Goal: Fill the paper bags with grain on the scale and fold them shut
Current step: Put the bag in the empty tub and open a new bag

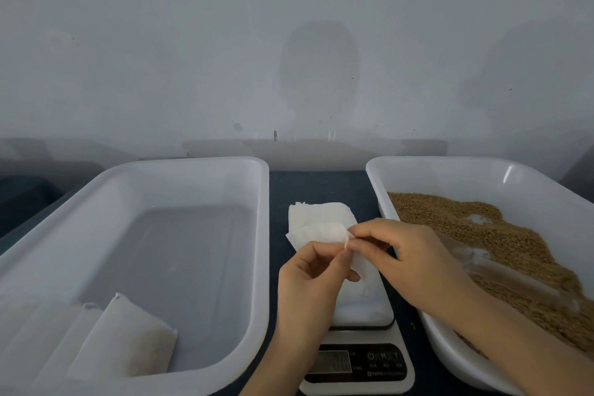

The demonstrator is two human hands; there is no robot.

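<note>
Centrally, a small white paper bag (323,231) is held above the far end of the scale (360,337), lifted off its platform. The left hand (308,280) pinches the bag's near right edge between thumb and forefinger, the other fingers loosely curled. The right hand (408,254) pinches the same edge from the opposite side with its fingertips, so that both hands meet at one spot on the bag. Whether the bag's mouth is parted there cannot be told.

More white paper (321,210) lies flat on the dark table (321,183) just beyond the scale and partly behind the held bag; one sheet or several cannot be told. The scale's display and buttons face the person at the near edge, and the reading is too blurred to make out.

A white tub (193,164) stands left of the scale, with a filled, folded bag (128,341) lying in its near left corner beside other pale bags. A second white tub (450,162) stands right of the scale and holds brown grain (450,212). A clear scoop-like item (514,273) rests on the grain, its shape indistinct. A plain grey wall (289,42) fills the background.
</note>
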